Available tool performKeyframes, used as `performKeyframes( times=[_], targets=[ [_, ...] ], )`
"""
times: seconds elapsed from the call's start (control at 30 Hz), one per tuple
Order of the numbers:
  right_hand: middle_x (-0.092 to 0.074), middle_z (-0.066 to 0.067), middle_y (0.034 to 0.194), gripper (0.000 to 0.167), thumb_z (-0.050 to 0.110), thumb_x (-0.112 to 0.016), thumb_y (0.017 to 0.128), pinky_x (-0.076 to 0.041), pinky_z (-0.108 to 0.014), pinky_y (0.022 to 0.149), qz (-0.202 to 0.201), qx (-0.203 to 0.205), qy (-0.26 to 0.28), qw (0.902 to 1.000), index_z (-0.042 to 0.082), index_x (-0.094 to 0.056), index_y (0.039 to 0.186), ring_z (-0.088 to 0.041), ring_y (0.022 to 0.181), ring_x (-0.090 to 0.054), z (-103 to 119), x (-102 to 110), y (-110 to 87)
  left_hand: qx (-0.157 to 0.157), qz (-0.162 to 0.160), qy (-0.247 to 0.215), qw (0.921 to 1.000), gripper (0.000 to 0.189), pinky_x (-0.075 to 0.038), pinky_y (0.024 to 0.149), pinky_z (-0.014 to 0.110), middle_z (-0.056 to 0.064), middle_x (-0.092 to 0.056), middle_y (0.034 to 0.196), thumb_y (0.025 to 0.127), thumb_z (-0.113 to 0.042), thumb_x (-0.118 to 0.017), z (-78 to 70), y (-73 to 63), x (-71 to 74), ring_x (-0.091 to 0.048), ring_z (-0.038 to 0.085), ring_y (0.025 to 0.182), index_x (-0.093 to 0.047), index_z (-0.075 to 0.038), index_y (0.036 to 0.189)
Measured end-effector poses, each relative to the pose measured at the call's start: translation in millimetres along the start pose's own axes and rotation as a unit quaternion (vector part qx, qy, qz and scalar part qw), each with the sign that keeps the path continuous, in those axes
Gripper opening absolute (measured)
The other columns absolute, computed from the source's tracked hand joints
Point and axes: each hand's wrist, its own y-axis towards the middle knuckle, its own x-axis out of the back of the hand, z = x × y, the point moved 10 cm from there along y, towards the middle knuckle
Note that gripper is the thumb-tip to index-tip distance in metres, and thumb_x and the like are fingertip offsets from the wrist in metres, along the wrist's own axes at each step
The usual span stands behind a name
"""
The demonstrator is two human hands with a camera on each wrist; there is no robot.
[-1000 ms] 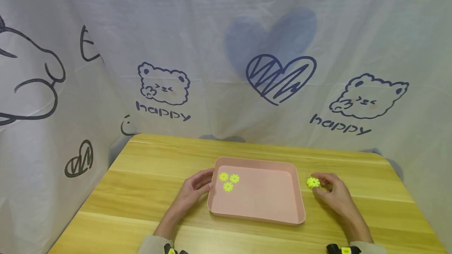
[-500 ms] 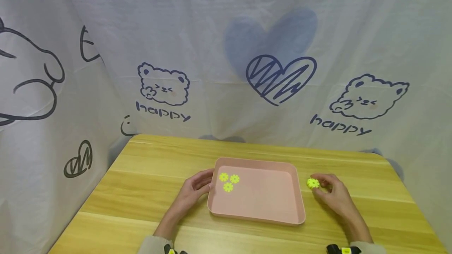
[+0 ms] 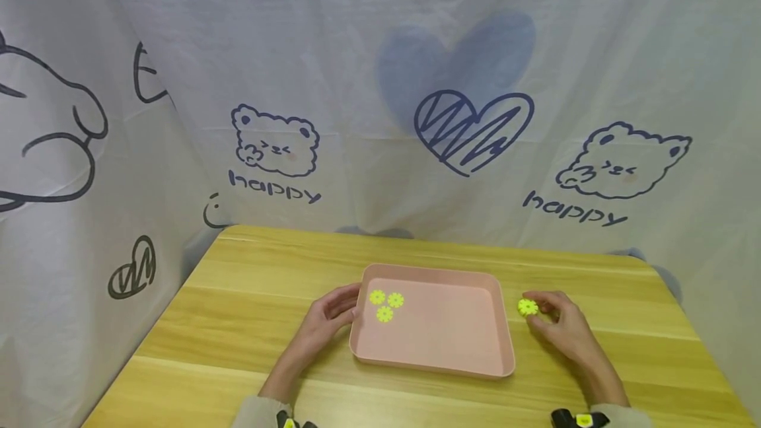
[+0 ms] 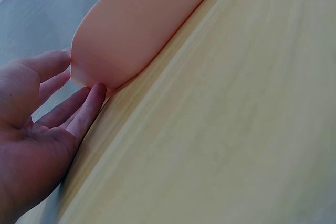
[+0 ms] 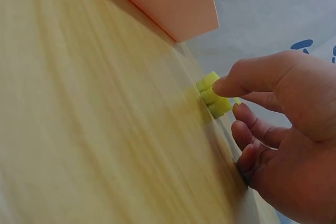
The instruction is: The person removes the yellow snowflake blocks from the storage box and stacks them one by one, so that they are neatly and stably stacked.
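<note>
Pink tray (image 3: 446,329) on a wooden table (image 3: 238,322), with three yellow flower-shaped pieces (image 3: 384,314) lying flat inside, near its left wall. Left of the tray, the left hand (image 3: 326,318), fingers extended and apart, touches the outer wall; the head view partly hides its fingertips. Right of the tray, clear of its wall, the right hand (image 3: 561,327) pinches a yellow stack (image 3: 526,308) between thumb and finger; its layers are partly covered and hard to count. Below the tray, both sleeves (image 3: 260,413) are cut off by the frame.
</note>
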Motion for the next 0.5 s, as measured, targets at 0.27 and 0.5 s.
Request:
performKeyframes(
  times=[0.27, 0.5],
  targets=[
    [-0.06, -0.018, 0.116, 0.038, 0.003, -0.075, 0.088, -0.05, -0.038, 0.086, 0.003, -0.002, 0.003, 1.0, 0.0, -0.068, 0.126, -0.029, 0.103, -0.055, -1.8, -1.2, 0.1, -0.004, 0.004, -0.001, 1.0, 0.049, -0.05, 0.106, 0.027, 0.022, -0.051, 0.15, 0.101, -0.002, -0.063, -0.9, -0.6, -0.6, -0.05, 0.038, 0.138, -0.049, 0.003, 0.148],
    [-0.06, -0.018, 0.116, 0.038, 0.003, -0.075, 0.088, -0.051, -0.038, 0.087, 0.003, 0.003, 0.004, 1.0, -0.001, -0.069, 0.125, -0.027, 0.103, -0.055, -1.7, -1.9, -0.6, -0.009, 0.007, -0.006, 0.9999, 0.049, -0.05, 0.106, 0.028, 0.024, -0.05, 0.15, 0.101, -0.001, -0.063, -2.2, -0.7, -0.9, -0.049, 0.041, 0.138, -0.048, 0.005, 0.147]
  ],
)
